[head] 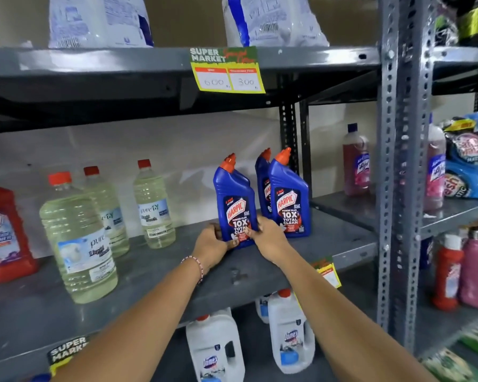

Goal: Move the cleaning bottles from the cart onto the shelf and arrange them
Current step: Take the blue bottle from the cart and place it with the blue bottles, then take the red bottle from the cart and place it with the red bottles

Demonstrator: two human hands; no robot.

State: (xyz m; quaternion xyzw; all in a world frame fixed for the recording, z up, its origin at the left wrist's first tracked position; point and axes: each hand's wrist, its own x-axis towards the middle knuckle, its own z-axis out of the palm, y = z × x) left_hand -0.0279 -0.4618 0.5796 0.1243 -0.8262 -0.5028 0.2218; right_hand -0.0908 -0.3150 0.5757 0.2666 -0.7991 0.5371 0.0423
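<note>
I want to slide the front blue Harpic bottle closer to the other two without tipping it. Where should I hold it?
Grip the front Harpic bottle low on its wide flat body, one hand on each side from the front, as the left hand and right hand do now. Its angled neck sits high and narrow, so pushing there would probably tilt it.

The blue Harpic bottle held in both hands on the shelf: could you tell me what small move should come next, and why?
Probably slide the held blue Harpic bottle to the right, level with the two blue Harpic bottles beside it. The left hand and right hand grip its base, it seems to stand upright on the grey shelf, and a gap separates it from that pair.
</note>
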